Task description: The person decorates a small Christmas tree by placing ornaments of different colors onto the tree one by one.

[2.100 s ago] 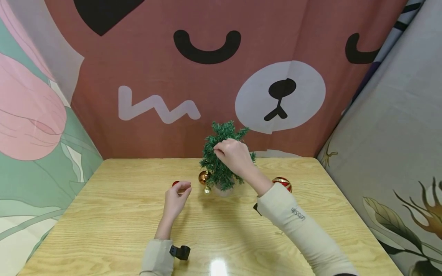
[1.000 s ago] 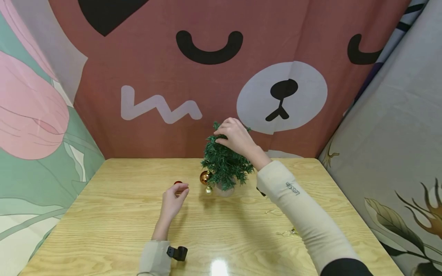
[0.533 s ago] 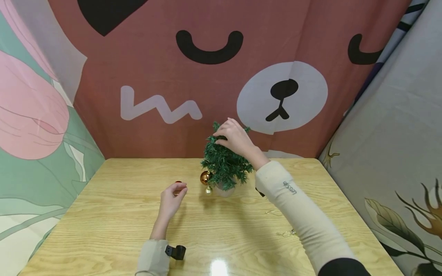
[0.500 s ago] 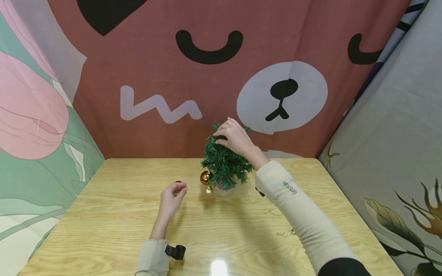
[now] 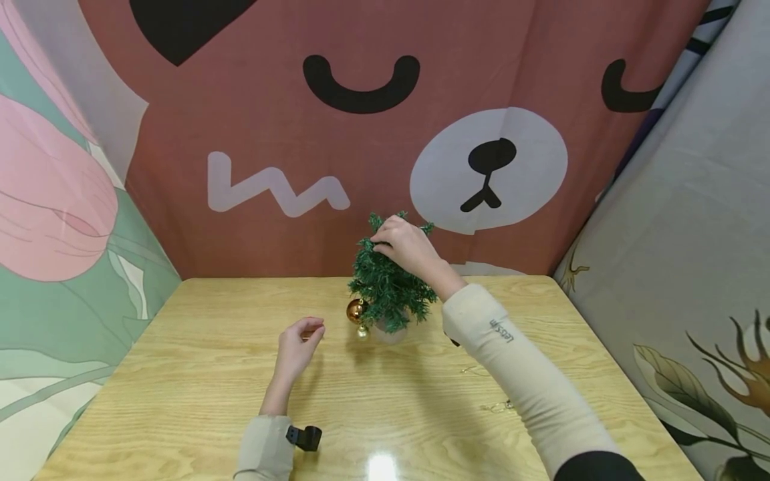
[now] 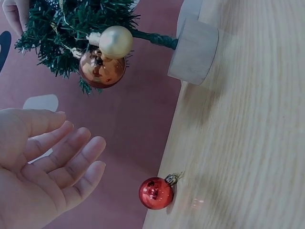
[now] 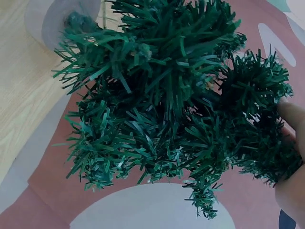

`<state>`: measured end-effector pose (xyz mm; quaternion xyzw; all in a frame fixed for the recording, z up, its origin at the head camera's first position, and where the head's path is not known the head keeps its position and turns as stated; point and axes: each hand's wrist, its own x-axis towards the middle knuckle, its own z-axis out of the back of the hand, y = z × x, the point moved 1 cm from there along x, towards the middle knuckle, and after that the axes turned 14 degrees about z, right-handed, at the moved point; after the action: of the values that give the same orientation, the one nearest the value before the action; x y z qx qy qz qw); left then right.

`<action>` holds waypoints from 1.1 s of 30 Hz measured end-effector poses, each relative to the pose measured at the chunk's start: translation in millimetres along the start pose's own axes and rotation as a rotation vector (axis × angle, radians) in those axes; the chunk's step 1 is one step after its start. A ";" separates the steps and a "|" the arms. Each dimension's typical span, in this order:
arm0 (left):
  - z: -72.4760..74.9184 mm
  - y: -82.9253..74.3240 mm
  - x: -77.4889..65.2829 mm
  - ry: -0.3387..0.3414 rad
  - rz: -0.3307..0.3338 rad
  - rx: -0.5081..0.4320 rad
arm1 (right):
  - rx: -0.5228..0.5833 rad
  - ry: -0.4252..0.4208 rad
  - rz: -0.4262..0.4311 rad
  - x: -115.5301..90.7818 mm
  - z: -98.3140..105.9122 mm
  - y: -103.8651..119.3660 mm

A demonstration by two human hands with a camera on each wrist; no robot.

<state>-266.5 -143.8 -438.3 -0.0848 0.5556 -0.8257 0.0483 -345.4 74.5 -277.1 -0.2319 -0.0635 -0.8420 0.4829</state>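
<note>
A small green Christmas tree (image 5: 391, 284) with a pale round base (image 5: 390, 333) stands near the table's back edge. My right hand (image 5: 409, 248) is at its upper part, thumb and fingers gripping a branch; in the right wrist view the fingers (image 7: 291, 191) wrap the foliage. A copper bauble (image 6: 102, 69) and a smaller pale gold bauble (image 6: 116, 42) hang low on the tree's left side. To the left of the tree, my left hand (image 5: 299, 347) hovers with loosely bent fingers and holds nothing. A red bauble (image 6: 156, 193) lies on the table beyond it, hidden in the head view.
Thin gold strings (image 5: 498, 406) lie on the wooden table (image 5: 198, 374), right of the middle, partly beside the right sleeve (image 5: 511, 361). Behind the table hangs a brown curtain (image 5: 271, 247) with a bear print. Patterned cloths flank both sides.
My right hand has risen toward the treetop, then dipped slightly as its fingers drew closer together. The left hand has drifted slightly left, and the red bauble behind it has gone from the head view.
</note>
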 end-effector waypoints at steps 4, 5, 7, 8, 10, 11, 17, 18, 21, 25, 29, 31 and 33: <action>0.6 -1.5 0.0 0.010 -0.001 0.012 | 0.022 0.001 -0.018 -0.5 -0.7 0.6; 0.6 -1.9 -0.2 0.012 0.000 0.013 | 0.025 0.000 -0.018 -0.4 -0.8 0.6; 0.4 -2.3 -0.3 0.014 -0.001 0.017 | 0.030 -0.002 -0.020 -0.2 -1.1 0.4; 0.4 -2.5 -0.2 0.015 -0.001 0.019 | 0.032 -0.004 -0.022 -0.2 -1.1 0.4; 0.5 -2.8 0.4 0.014 -0.009 0.026 | 0.040 -0.009 -0.026 -0.2 -1.5 0.3; 0.5 -2.7 1.2 0.011 -0.015 0.029 | 0.043 -0.011 -0.029 -0.2 -1.5 0.4; 2.1 -1.0 8.1 -0.006 -0.021 0.027 | 0.064 -0.032 -0.037 -0.2 -2.1 0.5; 2.4 -0.5 9.0 -0.005 -0.018 0.027 | 0.067 -0.036 -0.037 -0.4 -2.2 0.6; 1.7 0.9 12.8 -0.002 -0.014 0.041 | 0.072 -0.043 -0.044 -2.0 -1.9 -0.2; 1.7 5.1 18.1 -0.027 -0.012 0.074 | 0.072 -0.030 -0.048 -2.4 -2.2 -0.3; 3.0 9.4 22.4 -0.056 -0.002 0.103 | 0.073 -0.019 -0.044 -1.5 -2.6 0.8; 3.6 11.2 23.8 -0.055 0.011 0.116 | 0.070 -0.016 -0.041 -1.0 -2.6 1.3; 4.1 13.0 25.0 -0.048 0.025 0.123 | 0.064 -0.011 -0.040 -1.0 -2.5 1.7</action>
<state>-290.5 -156.8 -446.7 -0.0945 0.5034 -0.8554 0.0768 -344.4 73.6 -279.9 -0.2197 -0.0977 -0.8478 0.4727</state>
